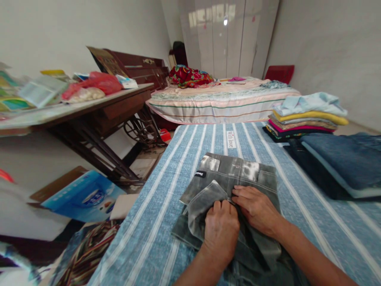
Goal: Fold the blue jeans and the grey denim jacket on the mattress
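Two hands on one grey denim garment [248, 240], laid at near end of blue striped sheet [166, 174]. Loose flap [204, 200] gripped by curled fingers of left hand [222, 228], nearer one to it. Right hand [256, 208] pressed just right, can't tell if cloth is pinched. Cloth directly under fingers, long axis seemingly near to far. Faded, pale-blotched, rumpled near side, black label [200, 174] far left.

Holding a gray garment [256, 243] in the left hand [222, 224] and touching it with the right hand [256, 205], on a blue striped cloth [151, 214], with folded jeans [349, 157] at right, stacked clothes [306, 118] farther back, a bed [223, 104] beyond.
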### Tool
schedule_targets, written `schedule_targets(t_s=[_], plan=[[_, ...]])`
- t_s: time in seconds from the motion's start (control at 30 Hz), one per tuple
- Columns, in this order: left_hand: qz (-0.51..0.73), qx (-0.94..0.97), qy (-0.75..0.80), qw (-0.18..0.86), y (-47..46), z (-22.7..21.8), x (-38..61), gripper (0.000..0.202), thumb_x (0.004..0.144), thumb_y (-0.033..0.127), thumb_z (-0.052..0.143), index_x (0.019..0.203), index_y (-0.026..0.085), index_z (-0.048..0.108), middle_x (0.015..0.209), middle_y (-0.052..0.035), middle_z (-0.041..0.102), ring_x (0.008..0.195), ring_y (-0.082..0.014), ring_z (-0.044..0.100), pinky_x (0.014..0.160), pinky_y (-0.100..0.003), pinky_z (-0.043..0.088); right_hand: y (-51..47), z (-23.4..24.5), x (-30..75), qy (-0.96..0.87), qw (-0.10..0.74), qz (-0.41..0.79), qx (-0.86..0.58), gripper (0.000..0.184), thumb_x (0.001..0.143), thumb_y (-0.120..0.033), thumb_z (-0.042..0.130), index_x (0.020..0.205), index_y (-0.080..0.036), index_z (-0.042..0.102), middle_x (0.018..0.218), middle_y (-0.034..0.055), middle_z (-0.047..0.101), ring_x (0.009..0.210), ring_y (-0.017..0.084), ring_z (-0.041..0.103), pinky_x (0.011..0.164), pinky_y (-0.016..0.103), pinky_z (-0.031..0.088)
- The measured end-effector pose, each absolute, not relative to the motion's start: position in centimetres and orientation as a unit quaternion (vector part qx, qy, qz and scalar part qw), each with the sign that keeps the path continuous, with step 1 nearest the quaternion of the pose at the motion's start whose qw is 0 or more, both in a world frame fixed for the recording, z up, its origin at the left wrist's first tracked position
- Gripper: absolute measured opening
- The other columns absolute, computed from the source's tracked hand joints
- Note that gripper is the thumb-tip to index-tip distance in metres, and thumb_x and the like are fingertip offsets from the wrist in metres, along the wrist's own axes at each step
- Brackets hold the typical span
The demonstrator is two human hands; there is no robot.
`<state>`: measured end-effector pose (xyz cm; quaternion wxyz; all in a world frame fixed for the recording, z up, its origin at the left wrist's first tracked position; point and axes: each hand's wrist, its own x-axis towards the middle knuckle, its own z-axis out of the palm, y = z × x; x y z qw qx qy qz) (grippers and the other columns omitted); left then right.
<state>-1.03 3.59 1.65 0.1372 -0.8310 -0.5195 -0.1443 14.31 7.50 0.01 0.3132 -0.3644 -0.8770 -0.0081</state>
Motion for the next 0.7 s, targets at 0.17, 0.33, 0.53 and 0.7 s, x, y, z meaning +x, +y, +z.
schedule_targets(t_s=[0.17,0.33,0.53,0.7], plan=[[-0.216,-0.848,-0.458,0.159,3.0,1.6,-1.4,0.018,0.082,0.008,0.048,0.094,0.013,0.06,0.09,-0.0074,0.061,0.078,-0.0216,0.056,0.064,-0.035,0.049,7.5,-0.3,14.3,-0.874,0.316,0.0,-0.368,0.025,0.085,-0.007,0.047,0.097,-0.016,0.067,0.107,0.0092,0.067,0.109,0.024,0.058,0.091,0.039,0.047],[-0.249,-0.835,-0.457,0.179,3.2,1.2,-1.3,0.032,0.089,0.008,0.031,0.1,0.012,0.061,0.117,-0.0122,0.058,0.111,-0.0244,0.051,0.102,-0.053,0.031,7.5,-0.4,14.2,-0.872,0.326,0.01,-0.366,0.024,0.084,-0.007,0.047,0.096,-0.016,0.066,0.104,0.0099,0.067,0.109,0.023,0.057,0.091,0.038,0.047],[-0.223,-0.824,-0.48,0.202,3.5,0.5,-1.3,0.035,0.091,0.013,0.031,0.111,0.007,0.059,0.123,-0.0145,0.057,0.12,-0.0249,0.045,0.109,-0.056,0.019,7.6,-0.3,14.2,-0.87,0.34,0.0,-0.357,0.026,0.084,-0.005,0.044,0.092,-0.016,0.067,0.102,0.0097,0.068,0.108,0.021,0.058,0.09,0.036,0.048],[-0.221,-0.828,-0.469,0.215,3.6,0.4,-1.5,0.034,0.089,0.016,0.037,0.112,0.009,0.06,0.123,-0.0108,0.058,0.125,-0.0265,0.041,0.109,-0.057,0.019,7.5,-0.2,14.2,-0.873,0.33,-0.008,-0.359,0.029,0.083,-0.005,0.042,0.09,-0.017,0.068,0.1,0.0101,0.068,0.107,0.021,0.059,0.089,0.037,0.049]])
